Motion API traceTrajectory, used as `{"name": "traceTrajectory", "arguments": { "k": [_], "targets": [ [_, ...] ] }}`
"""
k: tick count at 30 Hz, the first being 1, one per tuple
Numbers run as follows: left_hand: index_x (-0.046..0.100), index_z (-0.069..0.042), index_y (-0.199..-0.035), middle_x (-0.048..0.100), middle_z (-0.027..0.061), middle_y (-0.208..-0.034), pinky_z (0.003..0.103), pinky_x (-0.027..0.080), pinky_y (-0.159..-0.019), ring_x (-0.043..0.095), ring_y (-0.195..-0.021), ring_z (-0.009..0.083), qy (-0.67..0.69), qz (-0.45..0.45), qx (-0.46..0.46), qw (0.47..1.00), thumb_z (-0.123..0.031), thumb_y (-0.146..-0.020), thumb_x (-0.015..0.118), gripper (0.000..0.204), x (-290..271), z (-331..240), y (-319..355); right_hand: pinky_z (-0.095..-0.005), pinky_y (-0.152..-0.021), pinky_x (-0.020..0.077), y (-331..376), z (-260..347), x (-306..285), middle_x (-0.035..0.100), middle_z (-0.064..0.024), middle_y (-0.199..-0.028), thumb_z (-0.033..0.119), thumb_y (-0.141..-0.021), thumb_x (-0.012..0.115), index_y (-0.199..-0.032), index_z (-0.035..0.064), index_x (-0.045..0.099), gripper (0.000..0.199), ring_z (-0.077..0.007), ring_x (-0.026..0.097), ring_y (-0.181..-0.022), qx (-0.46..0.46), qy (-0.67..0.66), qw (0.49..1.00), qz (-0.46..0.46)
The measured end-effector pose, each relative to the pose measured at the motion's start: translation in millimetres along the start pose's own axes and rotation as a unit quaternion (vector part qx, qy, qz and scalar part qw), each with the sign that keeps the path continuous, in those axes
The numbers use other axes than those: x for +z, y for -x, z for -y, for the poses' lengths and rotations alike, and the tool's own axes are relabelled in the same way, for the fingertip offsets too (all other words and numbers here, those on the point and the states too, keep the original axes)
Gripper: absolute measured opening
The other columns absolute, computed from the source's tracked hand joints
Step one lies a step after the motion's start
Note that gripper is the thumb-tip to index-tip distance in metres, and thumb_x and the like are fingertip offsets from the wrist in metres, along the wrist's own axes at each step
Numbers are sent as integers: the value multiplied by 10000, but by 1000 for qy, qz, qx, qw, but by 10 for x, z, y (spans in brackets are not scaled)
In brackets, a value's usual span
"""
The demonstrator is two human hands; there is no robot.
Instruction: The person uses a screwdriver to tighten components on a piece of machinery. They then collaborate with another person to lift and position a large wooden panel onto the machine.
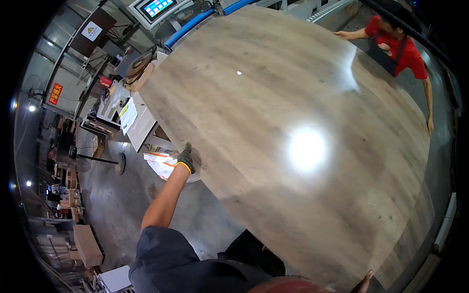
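Observation:
A very large wood-grain board (273, 107) fills the middle and right of the view, with a bright light reflected on its face. My left hand (186, 160), in a dark glove with a yellow cuff, grips its left edge, fingers partly hidden by the edge. At the lower right, part of my right hand (363, 283) shows at the board's near edge, holding it near the corner; most of that hand is out of view. Under the board's near right corner, another wood-grain surface (408, 234) peeks out. A small white fleck (239, 73) lies on the board.
Across the board, a person in a red shirt (408, 51) has both hands at its far right edge. At the upper left are a machine with a screen (157, 7), a blue rail (190, 28) and a cluttered side table (141, 128). A white bag (160, 166) sits beside my left hand.

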State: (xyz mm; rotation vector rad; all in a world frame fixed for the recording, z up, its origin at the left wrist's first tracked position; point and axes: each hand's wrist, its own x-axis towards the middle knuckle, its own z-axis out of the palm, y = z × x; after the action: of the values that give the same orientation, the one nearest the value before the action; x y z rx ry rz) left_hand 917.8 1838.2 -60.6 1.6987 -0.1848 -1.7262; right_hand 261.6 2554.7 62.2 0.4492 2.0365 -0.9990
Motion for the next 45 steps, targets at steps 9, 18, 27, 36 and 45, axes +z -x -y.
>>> {"name": "traceTrajectory", "arguments": {
  "k": [9, 18, 27, 36, 45],
  "targets": [
    [441, -65, -1354, 547, 107, -1261, 416, 450, -981, 540, -1120, 271, 166, 266, 44, 948, -401, -926, 594, 565, 1325, 1899, 741, -576, -1034, 290, -354, 1034, 389, 218, -223, -1527, 772, -761, 515, -1508, 66, 182, 1081, -412, 270, -1368, -10, -18, 999, 35],
    [505, -80, -1308, 578, 97, -1260, 444, 492, -941, 576, -1116, 297, 131, 157, -62, 977, -488, -898, 602, 587, 2872, 2491, 1745, -550, -1124, 115, -1159, 1632, 415, -16, -160, -1590, 822, -732, 484, -1536, 124, 52, 1149, -351, 11, -1456, -22, 24, 998, 48],
    [555, -26, -1254, 610, 102, -1229, 400, 497, -907, 589, -1086, 265, 102, 81, -64, 989, -518, -904, 577, 605, 3737, 2582, 1173, -479, -1128, 202, -1736, 2020, 429, 187, -235, -1541, 752, -796, 507, -1487, -19, 207, 1077, -371, 185, -1428, -126, 66, 985, 97],
    [545, -32, -1232, 631, 103, -1170, 400, 517, -814, 627, -983, 258, -66, -24, -78, 994, -569, -843, 633, 669, 4306, 2826, 490, -394, -1171, 66, -2380, 2006, 589, 98, -127, -1590, 700, -872, 438, -1514, 42, 124, 972, -250, 94, -1466, -150, 47, 987, -23],
    [652, 17, -1049, 690, 98, -1043, 351, 525, -754, 657, -834, 240, 48, 115, -96, 988, -653, -848, 557, 706, 5432, 2329, 746, -385, -999, 363, -2392, 2028, 743, 524, -168, -1342, 572, -907, 532, -1363, 12, 465, 726, -273, 490, -1221, -172, 145, 942, -249]
  ]
}}
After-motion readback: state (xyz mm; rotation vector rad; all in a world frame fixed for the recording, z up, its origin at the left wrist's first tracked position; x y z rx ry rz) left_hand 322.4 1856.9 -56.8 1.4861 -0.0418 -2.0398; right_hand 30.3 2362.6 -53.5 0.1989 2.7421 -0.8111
